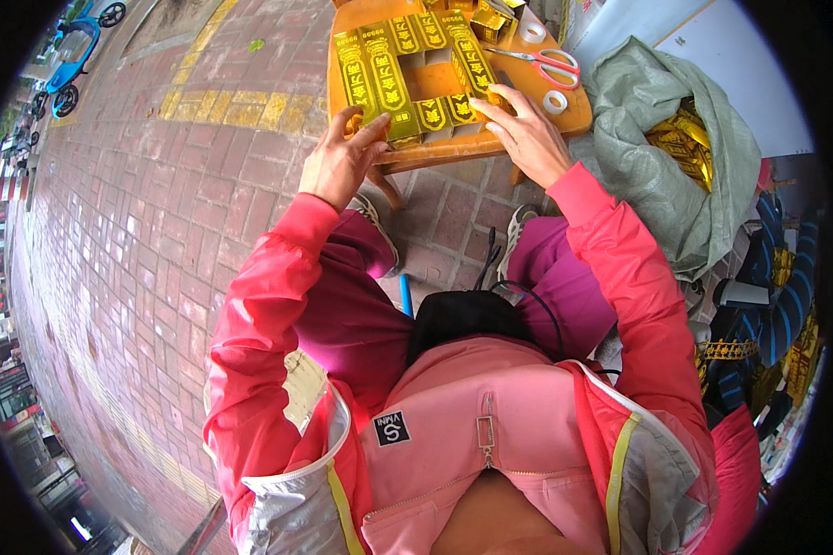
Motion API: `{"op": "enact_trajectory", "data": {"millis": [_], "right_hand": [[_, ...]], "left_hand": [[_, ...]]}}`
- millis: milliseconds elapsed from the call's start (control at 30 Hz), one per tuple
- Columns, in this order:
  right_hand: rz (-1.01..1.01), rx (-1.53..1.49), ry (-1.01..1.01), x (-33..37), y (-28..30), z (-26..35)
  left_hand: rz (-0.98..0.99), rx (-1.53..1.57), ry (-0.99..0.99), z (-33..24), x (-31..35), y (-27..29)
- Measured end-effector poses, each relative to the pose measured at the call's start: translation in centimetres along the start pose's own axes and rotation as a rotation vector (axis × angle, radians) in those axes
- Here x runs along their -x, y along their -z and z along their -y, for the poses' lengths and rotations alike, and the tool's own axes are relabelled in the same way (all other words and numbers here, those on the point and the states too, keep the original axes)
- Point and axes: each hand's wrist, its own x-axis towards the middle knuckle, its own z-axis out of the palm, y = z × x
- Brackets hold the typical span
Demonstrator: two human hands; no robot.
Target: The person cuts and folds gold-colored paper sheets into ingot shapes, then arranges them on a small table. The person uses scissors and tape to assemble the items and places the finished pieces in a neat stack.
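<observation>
A rectangular frame built of gold-and-yellow paper bars with dark printing [383, 69] lies on a wooden stool [435, 154], with a gap in its middle. My left hand [341, 157] is at the frame's near left corner, thumb and forefinger apart and touching its edge. At the near right corner my right hand [528, 134] rests its spread fingertips against the bars. Neither hand is closed round the frame. Beside my right hand lie scissors with red-and-white handles [557, 67] and a roll of white tape [554, 102].
Another tape roll [531, 32] and a gold box [492, 23] sit at the stool's far side. To the right stands a grey-green woven sack [634, 176] holding gold paper pieces [683, 143]. Brick paving [222, 176] stretches left, with a blue scooter [72, 55] far off.
</observation>
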Motion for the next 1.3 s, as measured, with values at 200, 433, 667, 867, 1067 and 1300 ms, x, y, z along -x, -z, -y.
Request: {"op": "enact_trajectory", "data": {"millis": [200,433,667,867,1067,1300], "right_hand": [[0.018,-0.024,-0.016,0.0,0.0,-0.1],[-0.08,-0.005,-0.016,0.6,0.9,0.1],[-0.157,0.059,-0.333,2.5,4.9,-5.4],[-0.024,0.129,-0.226,2.2,2.7,-8.7],[-0.051,0.122,-0.187,1.8,2.1,-9.2],[-0.082,0.099,-0.154,1.9,1.9,-9.2]], "left_hand": [[-0.069,0.014,-0.054,0.1,-0.1,-0.4],[-0.04,-0.073,-0.021,-0.2,0.1,0.0],[-0.212,-0.043,0.092,-1.3,1.0,2.4],[-0.36,0.201,0.125,-4.3,2.0,2.3],[-0.354,0.072,-0.083,-6.2,-2.4,-0.9],[-0.218,-0.207,-0.109,-8.2,-8.0,-6.5]]}}
